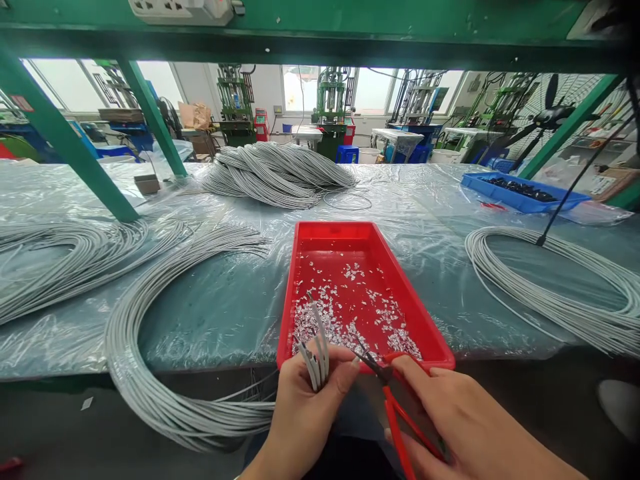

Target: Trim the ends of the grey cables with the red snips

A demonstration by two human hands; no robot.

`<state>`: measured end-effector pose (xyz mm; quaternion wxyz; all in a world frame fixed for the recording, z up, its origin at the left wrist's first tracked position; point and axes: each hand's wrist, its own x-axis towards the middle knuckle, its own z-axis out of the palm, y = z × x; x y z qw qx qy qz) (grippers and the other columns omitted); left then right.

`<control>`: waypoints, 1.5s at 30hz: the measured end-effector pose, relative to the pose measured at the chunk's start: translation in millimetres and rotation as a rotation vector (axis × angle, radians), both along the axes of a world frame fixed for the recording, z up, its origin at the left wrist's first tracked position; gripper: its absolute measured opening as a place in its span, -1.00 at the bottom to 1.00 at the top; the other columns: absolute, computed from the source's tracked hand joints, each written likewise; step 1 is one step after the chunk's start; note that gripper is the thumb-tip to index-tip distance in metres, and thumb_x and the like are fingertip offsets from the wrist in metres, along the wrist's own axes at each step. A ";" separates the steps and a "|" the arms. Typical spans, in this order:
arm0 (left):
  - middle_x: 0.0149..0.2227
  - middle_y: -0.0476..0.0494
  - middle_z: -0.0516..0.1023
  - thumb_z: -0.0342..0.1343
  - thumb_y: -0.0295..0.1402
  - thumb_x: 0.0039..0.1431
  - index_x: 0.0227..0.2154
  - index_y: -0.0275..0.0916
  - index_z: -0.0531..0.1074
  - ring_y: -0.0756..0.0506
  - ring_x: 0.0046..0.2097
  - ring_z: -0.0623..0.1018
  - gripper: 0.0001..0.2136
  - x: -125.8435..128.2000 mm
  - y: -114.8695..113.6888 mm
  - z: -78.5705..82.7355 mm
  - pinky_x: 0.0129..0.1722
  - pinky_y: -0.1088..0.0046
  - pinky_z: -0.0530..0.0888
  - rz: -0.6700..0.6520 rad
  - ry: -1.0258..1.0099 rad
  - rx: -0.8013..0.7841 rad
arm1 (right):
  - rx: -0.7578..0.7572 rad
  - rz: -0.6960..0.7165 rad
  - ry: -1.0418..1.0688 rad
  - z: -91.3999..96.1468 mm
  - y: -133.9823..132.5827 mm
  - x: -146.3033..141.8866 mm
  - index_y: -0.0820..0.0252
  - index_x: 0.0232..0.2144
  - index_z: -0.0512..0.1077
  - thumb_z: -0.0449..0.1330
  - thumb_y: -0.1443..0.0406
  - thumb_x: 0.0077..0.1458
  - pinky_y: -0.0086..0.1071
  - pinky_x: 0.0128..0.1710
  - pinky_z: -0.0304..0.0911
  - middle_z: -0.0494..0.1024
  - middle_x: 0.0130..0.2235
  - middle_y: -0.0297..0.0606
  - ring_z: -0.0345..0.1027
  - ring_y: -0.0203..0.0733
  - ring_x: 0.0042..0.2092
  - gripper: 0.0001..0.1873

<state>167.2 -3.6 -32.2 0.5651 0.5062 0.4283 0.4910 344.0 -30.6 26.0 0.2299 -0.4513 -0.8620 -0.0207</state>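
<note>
My left hand (305,400) is closed around the ends of several grey cables (316,347), which stick up over the near edge of a red tray (320,240). These cables run down from a long grey bundle (150,373) that loops off the table's front at the left. My right hand (465,427) grips red-handled cutters (387,393), their dark tip pointing at the cable ends just right of my left thumb. The tray floor is strewn with small silvery-white scraps (360,313).
The table is covered in plastic sheet (225,293). More grey cable coils lie at the left (60,260), at the back (280,173) and at the right (555,287). A blue tray (520,190) with dark parts sits far right. Green frame posts (65,140) rise at left.
</note>
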 end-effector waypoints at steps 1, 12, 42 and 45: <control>-0.50 -0.02 0.40 0.21 -0.26 0.10 -0.40 -0.27 0.52 0.15 -0.57 0.21 -0.84 0.8 -0.3 0.9 -0.66 0.68 0.11 0.010 0.003 -0.016 | -0.006 -0.002 0.009 -1.3 -0.8 0.9 0.16 -0.45 0.29 0.00 0.37 -0.11 -0.37 -0.70 0.30 0.56 -0.48 -0.16 0.42 -0.16 -0.58 -0.90; -0.68 0.13 0.11 0.24 -0.12 0.07 -0.40 -0.33 0.40 0.21 -0.66 0.07 -0.68 -12.8 1.0 6.9 -0.63 0.66 -0.03 -0.113 -0.333 -0.167 | -0.576 -0.206 0.328 -16.8 14.5 15.2 0.23 -0.20 0.30 -0.02 0.16 0.22 -0.38 -0.47 0.25 0.44 -0.44 -0.26 0.35 -0.21 -0.43 -0.74; -0.57 0.02 0.35 0.29 -0.40 -0.04 -0.55 -0.25 0.52 0.11 -0.50 0.30 -0.92 9.9 0.7 11.6 -0.48 0.63 0.24 0.076 -0.163 -0.006 | -0.178 0.004 0.861 -39.6 27.2 -24.7 0.15 -0.45 0.37 0.22 0.38 0.10 -0.55 -0.51 0.23 0.39 -0.48 -0.40 0.31 -0.36 -0.47 -0.89; -0.56 0.01 0.38 0.29 -0.45 -0.10 -0.58 -0.22 0.54 0.11 -0.50 0.33 -0.95 13.6 0.7 10.0 -0.47 0.63 0.26 0.161 -0.189 0.024 | -0.132 0.018 0.860 -39.4 28.4 -22.8 0.14 -0.44 0.36 0.22 0.41 0.09 -0.53 -0.50 0.23 0.40 -0.47 -0.39 0.34 -0.34 -0.46 -0.88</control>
